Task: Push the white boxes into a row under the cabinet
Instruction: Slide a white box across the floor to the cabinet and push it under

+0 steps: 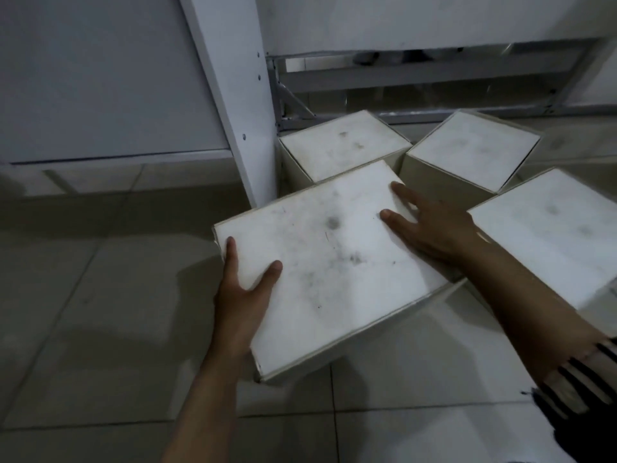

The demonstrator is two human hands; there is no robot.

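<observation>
Here both hands, left hand (241,289) and right hand (430,225), clasp the nearest box (320,262); two boxes (344,148) crowd behind

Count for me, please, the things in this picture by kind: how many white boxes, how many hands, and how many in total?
White boxes: 4 (the box being held, the back left box, the back right box, the far right box)
Hands: 2 (left hand, right hand), both on the held box
Total: 6
</observation>
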